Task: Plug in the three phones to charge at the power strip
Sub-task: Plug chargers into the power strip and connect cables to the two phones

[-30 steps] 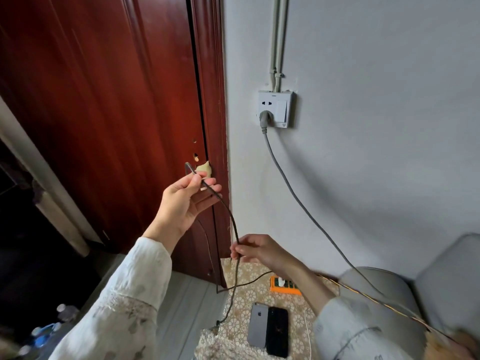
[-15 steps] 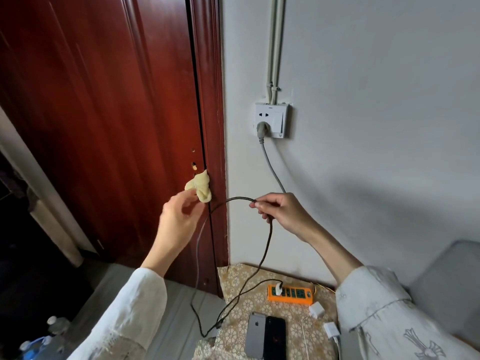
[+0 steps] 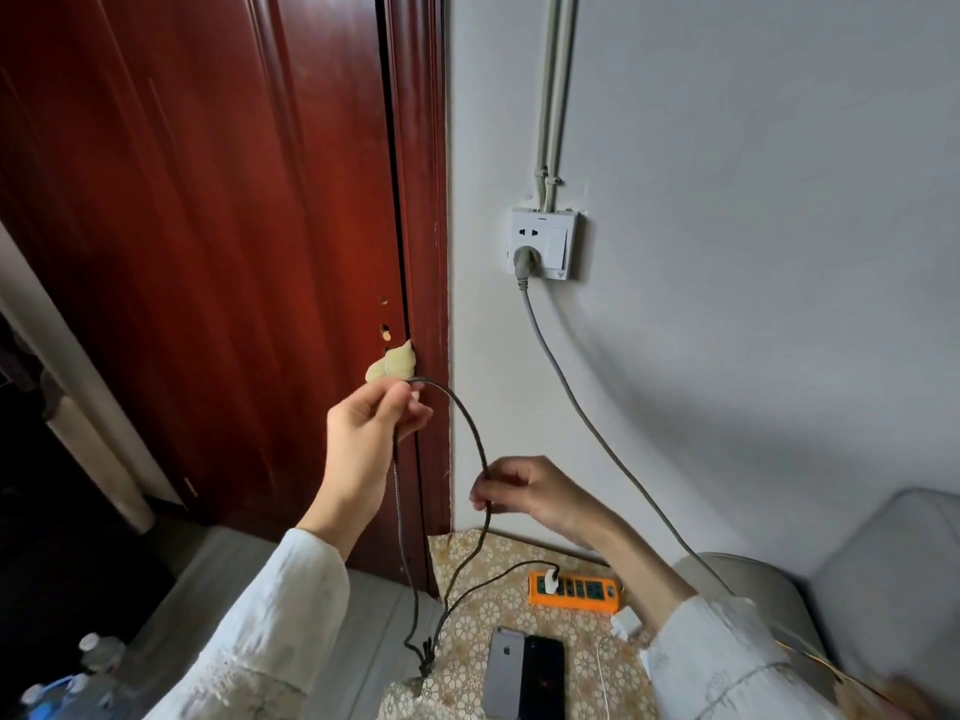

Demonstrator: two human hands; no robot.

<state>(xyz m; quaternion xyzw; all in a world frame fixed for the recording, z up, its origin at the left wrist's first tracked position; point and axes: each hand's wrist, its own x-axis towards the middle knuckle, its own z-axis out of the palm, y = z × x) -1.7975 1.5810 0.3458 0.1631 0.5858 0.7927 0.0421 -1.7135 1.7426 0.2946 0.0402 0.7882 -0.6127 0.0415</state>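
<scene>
Both hands work above the orange power strip (image 3: 574,590): left hand (image 3: 371,433) pinches the dark cable (image 3: 470,433) high, right hand (image 3: 524,488) grips it lower, likely untangling. Two visible phones (image 3: 524,678) lie just in front of the strip.

1. The grey phone (image 3: 503,672) and the black phone (image 3: 543,678) beside it are cut off by the bottom edge.
2. The right sleeve (image 3: 727,667) hides the near right part of the patterned table (image 3: 467,553).
3. The bottles (image 3: 78,672) at the near left are blurred.
4. The power strip (image 3: 574,590) has its right end behind the right forearm.
5. The dark cable (image 3: 470,433) tangles at the table edge, its end unclear.
</scene>
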